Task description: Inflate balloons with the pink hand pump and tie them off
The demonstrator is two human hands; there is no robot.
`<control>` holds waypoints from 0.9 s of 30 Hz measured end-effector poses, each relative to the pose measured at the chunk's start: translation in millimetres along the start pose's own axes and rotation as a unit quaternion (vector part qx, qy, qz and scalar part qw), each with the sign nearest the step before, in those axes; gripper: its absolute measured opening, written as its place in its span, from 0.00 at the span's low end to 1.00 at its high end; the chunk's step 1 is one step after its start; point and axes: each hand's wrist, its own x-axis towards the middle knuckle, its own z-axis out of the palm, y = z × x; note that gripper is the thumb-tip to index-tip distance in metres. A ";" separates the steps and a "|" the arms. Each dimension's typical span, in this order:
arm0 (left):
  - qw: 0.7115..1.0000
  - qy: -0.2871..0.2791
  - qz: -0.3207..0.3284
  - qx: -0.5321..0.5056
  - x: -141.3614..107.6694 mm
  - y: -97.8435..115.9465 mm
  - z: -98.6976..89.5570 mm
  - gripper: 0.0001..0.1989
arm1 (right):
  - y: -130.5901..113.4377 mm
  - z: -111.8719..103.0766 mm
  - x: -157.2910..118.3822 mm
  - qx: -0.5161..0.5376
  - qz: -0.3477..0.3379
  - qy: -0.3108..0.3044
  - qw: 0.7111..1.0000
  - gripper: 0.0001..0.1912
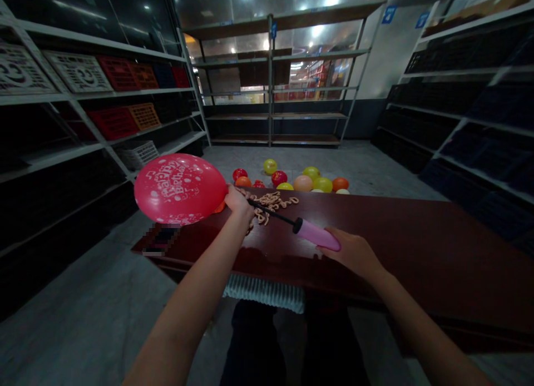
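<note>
A red balloon (179,189) with white "Happy Birthday" print is blown up large at the left. My left hand (239,203) is closed where the balloon's neck meets the black end of a balloon pump (317,234). The pump has a pink barrel, and a black rod shows between barrel and left hand. My right hand (348,251) wraps round the far end of the pink barrel. Under the pump's rod, tan curly strands (271,201) lie in a heap on the dark red table (400,236). The balloon's neck is hidden in my left fingers.
Several blown-up balloons (303,183) in yellow, red, orange and peach lie on the floor beyond the table. A blurred-out item (162,239) rests on the table's left corner. Shelves with crates (79,72) stand left; dark-crate shelves (471,102) stand right. A ribbed light-blue cloth (265,291) is below the front edge.
</note>
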 end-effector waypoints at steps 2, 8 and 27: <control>1.000 0.017 0.011 -0.010 -7.5 -4.9 6.7 0.24 | -2.4 -4.0 3.1 0.005 0.009 -0.007 1.000 0.20; 0.999 -0.018 0.009 -0.029 -35.0 -26.0 22.0 0.24 | -21.4 -14.6 20.0 0.013 0.013 0.011 1.000 0.20; 0.997 -0.022 -0.062 0.026 -21.5 -15.0 25.4 0.19 | -38.4 -15.1 12.5 -0.055 0.004 0.035 0.998 0.26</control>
